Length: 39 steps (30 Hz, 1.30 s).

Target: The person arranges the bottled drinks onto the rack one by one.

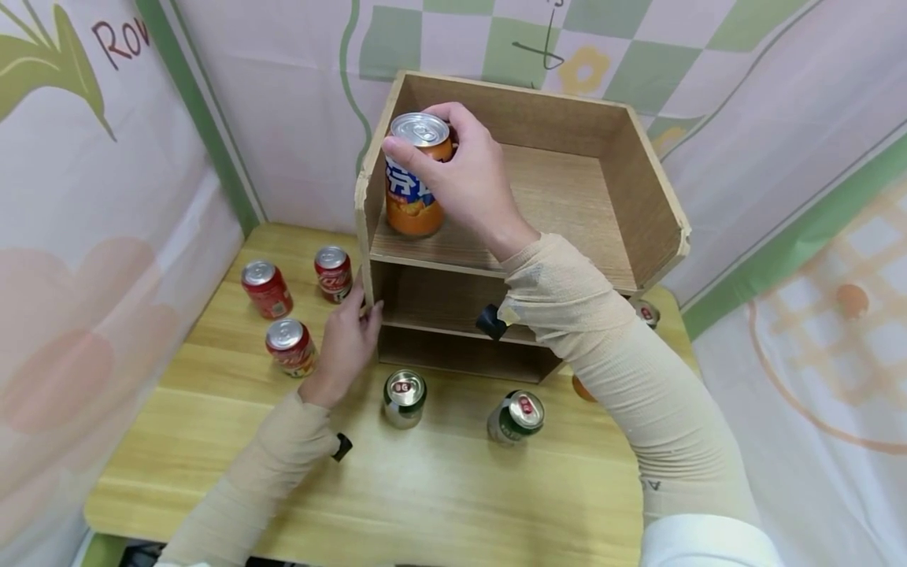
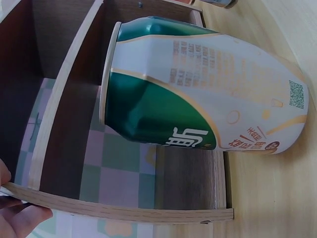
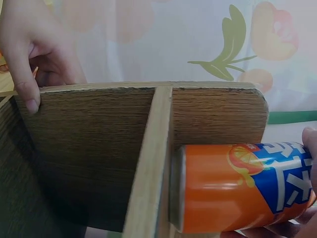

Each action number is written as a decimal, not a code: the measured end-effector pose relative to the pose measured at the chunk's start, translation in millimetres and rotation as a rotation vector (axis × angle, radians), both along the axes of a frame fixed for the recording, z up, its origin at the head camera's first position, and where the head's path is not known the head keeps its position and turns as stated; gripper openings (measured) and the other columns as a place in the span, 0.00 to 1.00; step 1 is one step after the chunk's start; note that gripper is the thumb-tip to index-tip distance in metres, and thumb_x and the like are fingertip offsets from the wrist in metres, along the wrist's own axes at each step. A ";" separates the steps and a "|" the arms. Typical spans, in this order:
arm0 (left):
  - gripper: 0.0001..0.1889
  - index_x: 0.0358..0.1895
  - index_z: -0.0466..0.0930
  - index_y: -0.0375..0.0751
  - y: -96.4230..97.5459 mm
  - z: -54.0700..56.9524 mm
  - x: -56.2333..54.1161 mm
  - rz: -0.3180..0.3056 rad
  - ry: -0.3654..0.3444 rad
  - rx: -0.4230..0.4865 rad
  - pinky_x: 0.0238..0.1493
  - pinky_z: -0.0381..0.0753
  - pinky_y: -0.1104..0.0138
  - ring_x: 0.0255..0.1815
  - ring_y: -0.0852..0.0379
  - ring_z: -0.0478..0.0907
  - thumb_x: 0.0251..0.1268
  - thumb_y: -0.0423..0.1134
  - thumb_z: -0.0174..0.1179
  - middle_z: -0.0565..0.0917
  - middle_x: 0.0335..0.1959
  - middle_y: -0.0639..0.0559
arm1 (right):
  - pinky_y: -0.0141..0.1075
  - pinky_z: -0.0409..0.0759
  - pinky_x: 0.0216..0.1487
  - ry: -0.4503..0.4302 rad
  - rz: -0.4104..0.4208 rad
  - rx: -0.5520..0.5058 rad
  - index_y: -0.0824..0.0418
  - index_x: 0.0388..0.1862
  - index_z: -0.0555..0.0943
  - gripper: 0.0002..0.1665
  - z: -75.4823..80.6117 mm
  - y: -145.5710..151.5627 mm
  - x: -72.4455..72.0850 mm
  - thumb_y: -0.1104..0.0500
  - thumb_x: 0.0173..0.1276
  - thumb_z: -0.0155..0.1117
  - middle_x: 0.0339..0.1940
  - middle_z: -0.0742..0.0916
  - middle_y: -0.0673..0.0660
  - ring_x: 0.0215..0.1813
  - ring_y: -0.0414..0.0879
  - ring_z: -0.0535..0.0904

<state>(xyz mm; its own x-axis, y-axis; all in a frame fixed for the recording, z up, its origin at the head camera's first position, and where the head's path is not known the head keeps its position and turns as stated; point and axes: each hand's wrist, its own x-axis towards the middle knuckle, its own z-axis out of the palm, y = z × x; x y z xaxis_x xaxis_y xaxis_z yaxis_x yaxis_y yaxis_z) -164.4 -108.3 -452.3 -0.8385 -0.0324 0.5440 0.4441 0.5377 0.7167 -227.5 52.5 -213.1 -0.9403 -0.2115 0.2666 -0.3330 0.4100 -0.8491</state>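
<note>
My right hand (image 1: 473, 177) grips an orange soda can (image 1: 414, 213) near its top, thumb on one side and fingers on the other. The can stands upright at the left end of the top board of a wooden shelf (image 1: 567, 189). In the right wrist view the base of the orange can (image 3: 213, 188) is at the top board's front edge. My left hand (image 1: 346, 339) holds the shelf's left side panel by its front edge, lower down; its thumb and fingers lie on either side of the panel in the right wrist view.
Red cans (image 1: 268, 290) stand on the table left of the shelf, several in all. Two green-and-white cans, one left (image 1: 405, 399) and one right (image 1: 516, 417), stand before the shelf. Another can (image 1: 646, 313) shows partly at the shelf's right. Printed cloth (image 1: 298, 118) hangs behind.
</note>
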 end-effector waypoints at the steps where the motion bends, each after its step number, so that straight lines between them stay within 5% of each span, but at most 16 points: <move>1: 0.29 0.74 0.66 0.31 0.0 0.1 0.0 0.000 0.002 0.000 0.44 0.90 0.54 0.48 0.34 0.86 0.71 0.25 0.58 0.83 0.51 0.27 | 0.33 0.82 0.56 -0.010 0.005 0.013 0.55 0.61 0.75 0.33 1.3 1.0 0.3 0.42 0.64 0.75 0.56 0.83 0.51 0.53 0.42 0.81; 8: 0.29 0.74 0.66 0.31 0.5 1.1 0.1 -0.003 -0.009 0.006 0.42 0.90 0.55 0.46 0.35 0.86 0.71 0.26 0.59 0.83 0.50 0.27 | 0.29 0.77 0.62 -0.044 -0.006 0.099 0.55 0.71 0.70 0.41 9.8 12.8 3.2 0.40 0.66 0.72 0.64 0.81 0.52 0.60 0.41 0.78; 16: 0.31 0.76 0.63 0.33 -1.5 1.9 1.0 -0.006 -0.017 0.016 0.41 0.90 0.56 0.46 0.34 0.86 0.71 0.25 0.59 0.82 0.52 0.25 | 0.29 0.76 0.64 -0.039 0.002 0.083 0.57 0.70 0.71 0.38 11.9 27.9 12.8 0.43 0.68 0.71 0.63 0.81 0.56 0.63 0.43 0.78; 28: 0.31 0.76 0.63 0.33 0.5 0.0 0.9 0.011 -0.016 -0.001 0.33 0.90 0.58 0.39 0.38 0.87 0.71 0.26 0.59 0.83 0.48 0.26 | 0.39 0.80 0.64 0.087 0.015 0.054 0.61 0.66 0.74 0.30 7.9 60.1 36.6 0.51 0.70 0.70 0.61 0.83 0.56 0.63 0.45 0.79; 39: 0.31 0.76 0.63 0.31 1.0 -1.4 1.3 0.025 -0.008 -0.006 0.29 0.89 0.59 0.37 0.40 0.87 0.71 0.27 0.60 0.84 0.48 0.26 | 0.35 0.82 0.60 0.161 0.002 0.009 0.61 0.60 0.79 0.22 10.2 87.8 63.9 0.58 0.70 0.70 0.56 0.85 0.54 0.60 0.45 0.81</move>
<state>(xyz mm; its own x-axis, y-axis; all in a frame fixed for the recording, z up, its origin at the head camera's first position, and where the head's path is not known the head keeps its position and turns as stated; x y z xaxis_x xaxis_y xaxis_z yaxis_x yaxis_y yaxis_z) -163.2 -107.2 -453.7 -0.8419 -0.0507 0.5372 0.4243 0.5527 0.7172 -163.7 140.3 -202.9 -0.8849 -0.2168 0.4123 -0.4658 0.4165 -0.7807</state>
